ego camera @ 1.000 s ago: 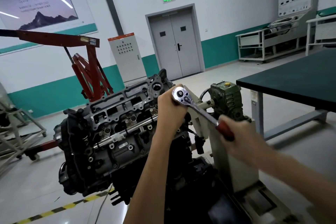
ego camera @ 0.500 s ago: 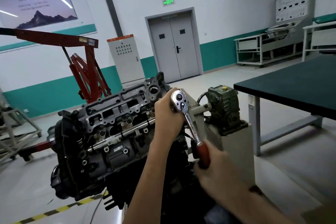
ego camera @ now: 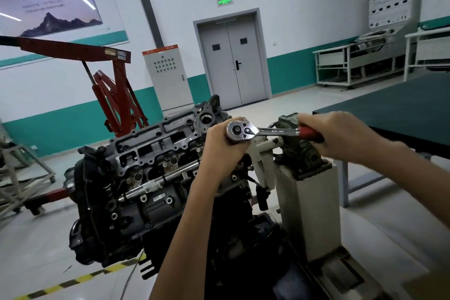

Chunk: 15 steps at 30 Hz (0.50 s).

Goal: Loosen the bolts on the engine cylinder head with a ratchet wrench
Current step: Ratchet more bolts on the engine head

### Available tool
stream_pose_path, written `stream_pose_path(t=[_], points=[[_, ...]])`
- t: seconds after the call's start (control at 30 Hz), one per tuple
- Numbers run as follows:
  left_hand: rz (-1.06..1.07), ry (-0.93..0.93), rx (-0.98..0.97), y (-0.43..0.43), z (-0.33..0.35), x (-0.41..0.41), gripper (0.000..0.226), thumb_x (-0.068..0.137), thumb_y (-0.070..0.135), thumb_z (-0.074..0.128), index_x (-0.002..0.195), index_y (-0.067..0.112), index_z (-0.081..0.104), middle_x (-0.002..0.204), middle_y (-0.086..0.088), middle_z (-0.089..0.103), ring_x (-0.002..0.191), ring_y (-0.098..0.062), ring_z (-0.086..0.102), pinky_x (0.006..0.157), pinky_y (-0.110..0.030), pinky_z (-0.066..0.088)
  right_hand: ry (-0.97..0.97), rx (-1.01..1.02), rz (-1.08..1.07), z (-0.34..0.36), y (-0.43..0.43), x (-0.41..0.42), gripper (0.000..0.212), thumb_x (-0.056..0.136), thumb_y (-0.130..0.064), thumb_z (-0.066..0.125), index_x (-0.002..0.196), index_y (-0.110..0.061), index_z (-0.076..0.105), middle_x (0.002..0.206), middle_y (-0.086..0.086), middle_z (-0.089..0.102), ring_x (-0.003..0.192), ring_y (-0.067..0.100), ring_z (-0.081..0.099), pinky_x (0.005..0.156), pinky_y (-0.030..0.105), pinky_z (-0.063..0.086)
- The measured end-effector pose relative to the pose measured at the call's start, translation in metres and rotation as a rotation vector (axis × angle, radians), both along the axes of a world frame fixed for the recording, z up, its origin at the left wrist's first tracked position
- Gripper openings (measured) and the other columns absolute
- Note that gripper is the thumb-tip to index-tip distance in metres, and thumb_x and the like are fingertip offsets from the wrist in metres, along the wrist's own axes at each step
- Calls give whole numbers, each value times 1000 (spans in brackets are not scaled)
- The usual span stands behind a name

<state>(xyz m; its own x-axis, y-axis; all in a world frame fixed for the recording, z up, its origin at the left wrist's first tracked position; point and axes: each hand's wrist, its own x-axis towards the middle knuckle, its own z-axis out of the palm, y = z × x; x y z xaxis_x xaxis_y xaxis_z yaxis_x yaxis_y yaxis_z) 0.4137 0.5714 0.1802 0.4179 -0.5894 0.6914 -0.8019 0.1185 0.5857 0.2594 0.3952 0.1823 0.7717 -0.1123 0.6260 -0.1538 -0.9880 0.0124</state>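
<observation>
A red engine crane [ego camera: 114, 95] stands at the left, its boom reaching out of view. On the far wall hangs a mountain poster [ego camera: 48, 7]. A pale electrical cabinet [ego camera: 165, 75] stands left of a grey double door [ego camera: 231, 61] (a green exit sign [ego camera: 224, 1] glows above it). At the right is a dark-topped desk [ego camera: 389, 109], with a white rack [ego camera: 353, 63] and a display board [ego camera: 389, 2] far beyond. Yellow-and-black tape [ego camera: 80, 279] crosses the near floor.
</observation>
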Motion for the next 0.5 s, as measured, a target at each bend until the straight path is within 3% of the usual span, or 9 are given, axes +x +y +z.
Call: stream_pose_path(t=[0.1, 0.2, 0.27, 0.4, 0.5], points=[[-8, 2, 1, 2, 1, 0, 38, 78, -5, 66, 63, 29, 57, 57, 14, 54, 53, -4, 44, 52, -15, 36, -8, 15, -19, 0, 0, 7, 31, 65, -1, 68, 92, -11, 56, 63, 2, 55, 53, 22, 51, 53, 26, 38], [10, -26, -82, 1, -4, -4, 40, 74, -8, 65, 65, 29, 53, 59, 17, 55, 55, -1, 45, 54, -11, 36, -38, 279, 13, -44, 27, 5, 31, 73, -5, 66, 101, -14, 55, 65, -4, 51, 54, 8, 53, 52, 14, 38], [66, -73, -181, -5, -9, -8, 39, 70, -9, 61, 66, 27, 48, 59, 16, 53, 56, -3, 45, 53, -11, 34, -105, 495, 21, -74, 60, 5, 31, 75, -9, 67, 104, -15, 56, 63, -7, 49, 50, 1, 48, 52, 13, 42], [94, -10, -291, -16, -18, -10, 31, 75, -10, 62, 68, 15, 45, 59, 10, 45, 56, -6, 36, 52, -26, 32, -304, 852, 152, -104, 137, 23, 27, 70, 0, 64, 75, -23, 51, 50, -11, 52, 43, 0, 51, 40, 3, 32], [26, 0, -240, -13, -16, -8, 42, 76, -7, 60, 67, 30, 43, 56, 15, 46, 54, -1, 36, 51, -21, 32, -337, 959, 187, -107, 150, 29, 29, 70, 1, 61, 69, -24, 47, 51, -11, 53, 43, 1, 49, 40, 3, 29]])
